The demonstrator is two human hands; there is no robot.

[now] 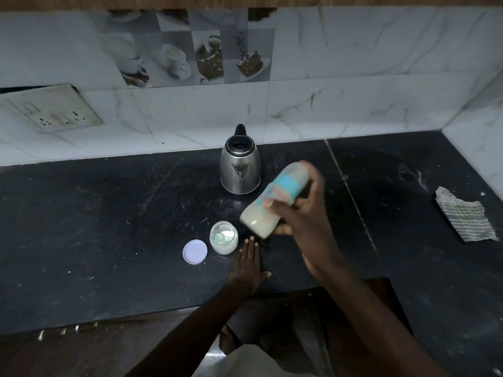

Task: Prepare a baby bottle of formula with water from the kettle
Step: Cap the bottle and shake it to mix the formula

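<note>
My right hand (304, 216) grips a baby bottle (275, 198) above the counter. The bottle is tilted, blurred, capped with a blue collar, and holds milky liquid. My left hand (249, 263) lies flat on the black counter (109, 227), fingers straight, just right of an open formula jar (223, 237) with a small scoop inside. The jar's pale lilac lid (195, 251) lies flat to its left. A steel kettle (240, 164) with a black handle stands behind, near the wall.
A striped grey cloth (465, 214) lies crumpled at the right of the counter. A wall socket plate (51, 110) sits on the tiled wall at left. The counter's front edge steps back below my right forearm.
</note>
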